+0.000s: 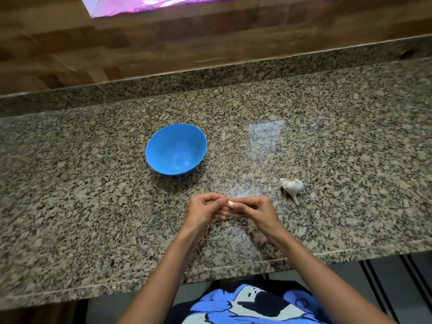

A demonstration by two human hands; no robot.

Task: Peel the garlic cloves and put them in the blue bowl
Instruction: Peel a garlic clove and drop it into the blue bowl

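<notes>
Garlic clove held over the counter's near edge

Garlic clove [231, 203] sits pinched between our left hand [203, 209] and right hand [255, 209], fingers curled round it. Blue bowl [176, 149] stands mid-countertop [339, 136]; garlic bulb [291, 187] lies right.

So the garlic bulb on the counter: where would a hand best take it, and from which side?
Judging by its pose, grip the garlic bulb round its fat rounded body, from above. It lies tipped on the counter, its thin stem pointing toward the person, and the stem looks too slim to hold well. The right hand is nearest.
</notes>
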